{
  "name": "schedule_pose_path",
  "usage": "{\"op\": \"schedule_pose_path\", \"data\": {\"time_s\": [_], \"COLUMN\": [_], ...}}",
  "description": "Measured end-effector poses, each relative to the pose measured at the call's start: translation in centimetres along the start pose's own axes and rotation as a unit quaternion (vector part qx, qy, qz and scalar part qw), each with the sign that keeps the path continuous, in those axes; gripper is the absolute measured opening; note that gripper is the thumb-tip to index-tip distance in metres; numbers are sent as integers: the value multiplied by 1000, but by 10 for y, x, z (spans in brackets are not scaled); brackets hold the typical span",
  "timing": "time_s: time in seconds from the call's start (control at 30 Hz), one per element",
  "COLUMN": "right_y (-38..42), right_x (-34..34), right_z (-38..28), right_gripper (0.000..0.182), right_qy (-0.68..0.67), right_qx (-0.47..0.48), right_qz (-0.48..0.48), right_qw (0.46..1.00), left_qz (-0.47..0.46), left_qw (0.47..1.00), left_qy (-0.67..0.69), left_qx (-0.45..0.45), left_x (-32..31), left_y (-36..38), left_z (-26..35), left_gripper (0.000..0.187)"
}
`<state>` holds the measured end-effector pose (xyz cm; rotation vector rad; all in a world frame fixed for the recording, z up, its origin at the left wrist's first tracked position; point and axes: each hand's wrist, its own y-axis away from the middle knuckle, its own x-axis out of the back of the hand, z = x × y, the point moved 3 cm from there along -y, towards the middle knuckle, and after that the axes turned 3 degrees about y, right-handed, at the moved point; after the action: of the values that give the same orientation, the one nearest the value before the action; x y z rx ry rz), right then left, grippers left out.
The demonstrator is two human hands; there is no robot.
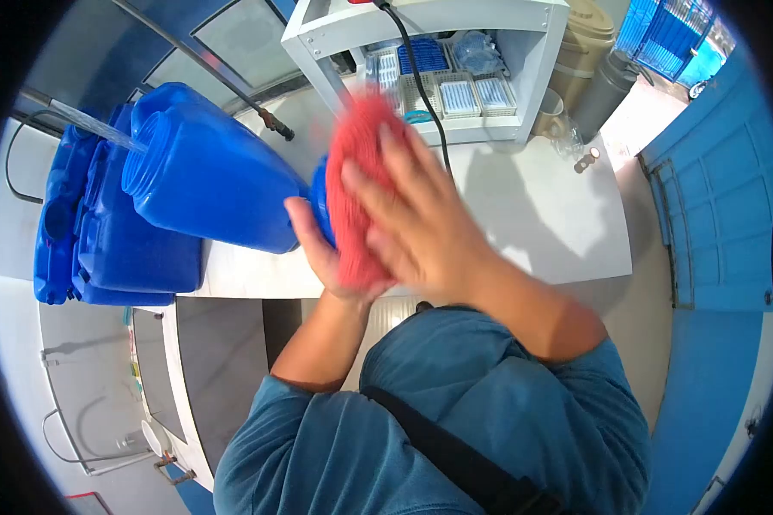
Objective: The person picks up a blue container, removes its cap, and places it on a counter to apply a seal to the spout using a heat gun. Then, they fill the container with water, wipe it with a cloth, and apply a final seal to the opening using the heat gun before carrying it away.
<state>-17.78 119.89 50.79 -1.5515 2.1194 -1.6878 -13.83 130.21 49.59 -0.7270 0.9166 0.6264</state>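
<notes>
So, a red cloth (356, 240) is being sandwiched between two bare hands, right over the front part of the white table (567, 219). It's being backed from the far side by the left hand (331, 262), probably so there's something firm to push against. The left thumb is being held out wide; the other fingers are being hidden by the cloth, so their curl can't be told. The right hand (425, 215) is being laid across the front, fingers fairly straight and slightly spread, not being wrapped around anything. A round blue piece (320, 202) is being half covered behind the cloth, maybe a cap, can't be sure.

Just left, a blue jug (219, 176) is being kept with its mouth under a stream of water (94, 126), presumably so it's being filled hands-free.

Room-wise, the left is being taken up by more blue containers (142, 232), and the back is being blocked by a white shelf unit (532, 81) with a black cable (421, 77) hanging down. Open tabletop is being left on the right, out to the side edge.
</notes>
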Motion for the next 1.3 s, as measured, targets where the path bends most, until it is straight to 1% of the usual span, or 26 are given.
{"op": "schedule_pose_path", "data": {"time_s": [0.03,0.07,0.1,0.17,0.2,0.23,0.3,0.43,0.5,0.57,0.63,0.67,0.7,0.73,0.77,0.8,0.83,0.87,0.9,0.97,1.0,1.07,1.1,1.2,1.27,1.3], "right_y": [4,6,6,-14,-23,-28,-14,6,-2,-18,-25,-20,-13,-2,6,10,23,20,29,48,58,72,78,90,100,101], "right_x": [1,1,2,9,12,17,12,5,7,16,26,22,8,-9,-20,-21,-28,-23,-29,-36,-36,-35,-32,-26,-22,-14], "right_z": [-13,-27,-38,-24,-9,2,11,-29,-33,-19,10,26,26,26,22,18,13,-18,-22,-21,-15,0,9,29,43,50], "right_gripper": [53,54,56,57,57,57,55,58,57,56,48,50,50,51,52,58,60,60,60,60,60,59,59,59,59,59], "right_qy": [0,18,34,59,60,60,29,57,17,68,-22,-131,-135,-344,-537,-573,-621,-571,-626,-750,-803,-873,-893,-912,-860,-858], "right_qx": [3,17,28,43,-1,-45,-76,-14,30,29,-54,-64,-57,-123,-185,-214,-298,-372,-376,-356,-335,-303,-291,-276,-344,-348], "right_qz": [1,-50,-102,-92,-66,-38,11,-102,-71,-40,6,13,10,42,65,61,31,135,142,150,145,126,118,108,100,107], "right_qw": [1000,998,994,993,996,996,997,993,997,996,998,989,989,930,821,789,724,719,668,537,471,361,324,284,363,363], "left_qz": [-73,64,66,-67,-135,-136,75,103,88,54,34,46,51,51,53,6,-61,-107,-151,-177,-168,-219,-213,-235,-245,-254], "left_qw": [996,997,997,995,984,984,992,994,995,991,978,972,963,934,890,828,786,712,628,549,544,503,501,501,503,505], "left_qy": [41,-6,-6,74,114,113,-104,-19,-51,-118,-205,-229,-265,-332,-396,-497,-529,-607,-677,-795,-800,-833,-836,-832,-828,-825], "left_qx": [-19,-31,-30,-9,2,4,-1,34,10,-38,-4,5,-22,-122,-220,-258,-314,-337,-352,-189,-191,-73,-75,-42,-24,-8], "left_x": [0,9,12,14,12,2,-12,41,34,17,-1,-14,-10,-20,-30,-12,-8,-11,-16,-35,-38,-40,-44,-50,-50,-49], "left_y": [-4,-4,1,11,13,10,2,7,21,33,30,32,36,29,21,23,17,9,6,2,4,7,9,19,23,25], "left_z": [8,13,6,-23,-29,-26,-15,-6,-24,-39,-26,-26,-32,-38,-38,-29,-28,-20,-13,-6,-4,-12,-12,-16,-19,-22], "left_gripper": [85,85,85,89,91,91,84,83,81,78,81,91,107,109,112,115,111,107,102,88,88,81,81,80,80,80]}}
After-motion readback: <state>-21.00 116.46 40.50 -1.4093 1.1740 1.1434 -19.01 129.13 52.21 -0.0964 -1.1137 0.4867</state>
